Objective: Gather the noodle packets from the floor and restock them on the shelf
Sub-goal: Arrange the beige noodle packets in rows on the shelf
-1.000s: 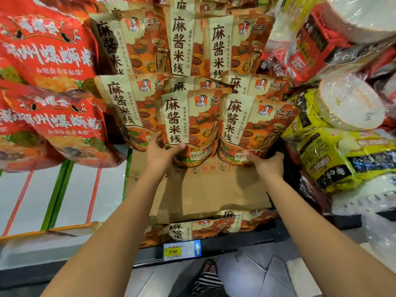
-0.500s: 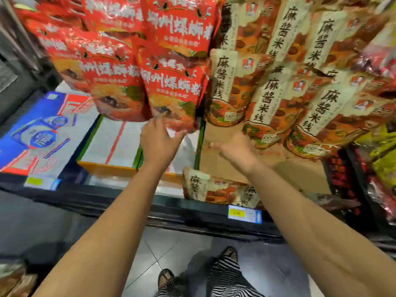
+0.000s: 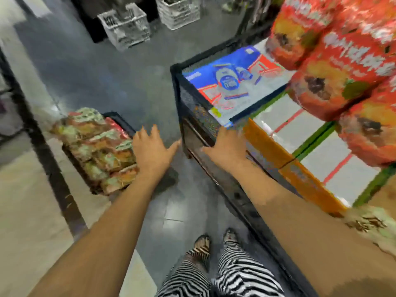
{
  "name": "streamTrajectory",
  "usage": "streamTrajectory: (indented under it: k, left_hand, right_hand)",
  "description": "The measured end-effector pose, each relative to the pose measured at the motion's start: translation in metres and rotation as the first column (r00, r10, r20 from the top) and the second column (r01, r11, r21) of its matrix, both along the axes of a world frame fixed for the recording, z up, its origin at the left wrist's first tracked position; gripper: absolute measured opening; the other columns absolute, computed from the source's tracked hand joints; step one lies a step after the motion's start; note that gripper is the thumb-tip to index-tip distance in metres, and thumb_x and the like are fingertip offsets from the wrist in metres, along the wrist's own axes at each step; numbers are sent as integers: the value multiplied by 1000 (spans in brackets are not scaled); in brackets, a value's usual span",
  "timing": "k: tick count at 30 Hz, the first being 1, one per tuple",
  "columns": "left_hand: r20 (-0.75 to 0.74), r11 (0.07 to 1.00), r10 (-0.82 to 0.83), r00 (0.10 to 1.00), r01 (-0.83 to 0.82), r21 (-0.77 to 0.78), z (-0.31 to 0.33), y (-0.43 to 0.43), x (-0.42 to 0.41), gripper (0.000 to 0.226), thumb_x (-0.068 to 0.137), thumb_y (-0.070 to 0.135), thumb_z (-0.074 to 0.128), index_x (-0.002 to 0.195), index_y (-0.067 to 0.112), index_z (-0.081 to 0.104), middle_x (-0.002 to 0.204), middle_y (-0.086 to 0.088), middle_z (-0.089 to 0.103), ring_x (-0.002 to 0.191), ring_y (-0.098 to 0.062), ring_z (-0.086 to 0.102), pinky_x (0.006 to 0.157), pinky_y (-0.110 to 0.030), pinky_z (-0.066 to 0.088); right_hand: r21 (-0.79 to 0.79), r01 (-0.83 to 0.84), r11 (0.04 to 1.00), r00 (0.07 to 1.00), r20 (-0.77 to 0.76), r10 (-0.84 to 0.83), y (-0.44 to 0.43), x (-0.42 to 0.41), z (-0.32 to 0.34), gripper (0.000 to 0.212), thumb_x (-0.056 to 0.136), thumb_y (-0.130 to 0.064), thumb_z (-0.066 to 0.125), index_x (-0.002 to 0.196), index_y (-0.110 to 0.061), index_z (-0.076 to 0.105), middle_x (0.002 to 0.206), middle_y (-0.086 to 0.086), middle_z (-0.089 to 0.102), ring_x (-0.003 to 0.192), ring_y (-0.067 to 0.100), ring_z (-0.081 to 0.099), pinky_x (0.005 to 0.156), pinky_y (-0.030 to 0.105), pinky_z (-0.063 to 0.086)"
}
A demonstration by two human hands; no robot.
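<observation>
A pile of brown-and-cream noodle packets [image 3: 96,146] lies on the floor at the left, in what looks like a dark crate. My left hand [image 3: 150,151] hovers just right of the pile with fingers spread, holding nothing. My right hand [image 3: 227,146] is also empty, fingers spread, over the corner of the black shelf [image 3: 192,116]. Red noodle packets [image 3: 342,71] hang stacked on the shelf at the upper right. One cream packet [image 3: 368,224] shows at the right edge behind my right forearm. The frame is motion-blurred.
A blue printed carton [image 3: 231,82] and white cartons with green and orange edges [image 3: 310,146] lie on the shelf. Two white plastic crates [image 3: 126,26] stand on the grey floor at the back. My striped trousers and sandals [image 3: 214,260] are below.
The view has swung left and down from the shelf of packets to the floor. Both hands left the shelved packets and now reach, empty, toward the pile on the floor.
</observation>
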State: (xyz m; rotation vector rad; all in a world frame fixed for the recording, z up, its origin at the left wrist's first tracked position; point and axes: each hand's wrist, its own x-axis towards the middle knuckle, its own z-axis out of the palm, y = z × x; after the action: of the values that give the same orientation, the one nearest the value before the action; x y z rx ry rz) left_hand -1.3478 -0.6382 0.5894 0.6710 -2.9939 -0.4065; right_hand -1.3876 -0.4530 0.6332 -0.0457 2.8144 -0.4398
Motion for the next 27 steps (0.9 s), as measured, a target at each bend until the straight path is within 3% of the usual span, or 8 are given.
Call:
streamTrajectory:
  k: [4, 7, 12, 18, 24, 27]
  left_hand:
    - [77, 982, 187, 979, -187, -7, -23, -56, 37, 83, 81, 65, 63, 135, 4, 49, 139, -25, 48, 128, -41, 43, 106, -47, 32]
    - [180, 951, 308, 934, -307, -33, -38, -91, 55, 88, 83, 68, 59, 143, 6, 41, 145, -24, 43, 133, -41, 39, 110, -46, 30]
    - [263, 908, 414, 871, -416, -51, -65, -141, 59, 94, 82, 72, 55, 151, 13, 31, 152, -26, 35, 138, -43, 33, 113, -50, 27]
    - [355, 877, 462, 813, -478, -46, -86, -179, 39, 91, 84, 72, 54, 154, 20, 28, 158, -22, 26, 148, -40, 17, 119, -49, 14]
    - [447, 865, 470, 761, -498, -62, -114, -211, 25, 95, 83, 73, 53, 155, 17, 25, 156, -25, 29, 145, -43, 23, 117, -52, 20]
    - [521, 887, 418, 744, -458, -58, -141, -235, 14, 96, 85, 72, 53, 156, 16, 21, 160, -22, 21, 148, -40, 17, 119, -50, 15]
  right_hand:
    - [59, -174, 983, 977, 135, 165, -67, 7, -32, 81, 77, -60, 70, 133, -8, 44, 136, 20, 49, 130, 38, 41, 102, 43, 39]
    - [62, -269, 961, 941, 228, 248, -108, 0, -55, 83, 77, -62, 70, 135, -9, 43, 138, 20, 48, 132, 38, 39, 103, 44, 38]
    - [5, -323, 946, 859, 422, 291, -160, -28, -93, 89, 81, -62, 67, 143, -8, 35, 144, 19, 44, 136, 39, 33, 104, 45, 36]
    - [-44, -234, 971, 786, 579, 216, -200, -72, -132, 83, 80, -63, 67, 138, -8, 42, 136, 17, 52, 131, 37, 39, 99, 44, 43]
    - [-29, -72, 997, 684, 726, 70, -237, -86, -164, 85, 82, -65, 64, 141, -6, 46, 142, 16, 51, 130, 36, 47, 98, 39, 42]
    - [-31, 108, 994, 601, 798, -40, -253, -77, -195, 82, 73, -67, 70, 129, -8, 59, 123, 12, 64, 117, 32, 59, 96, 39, 49]
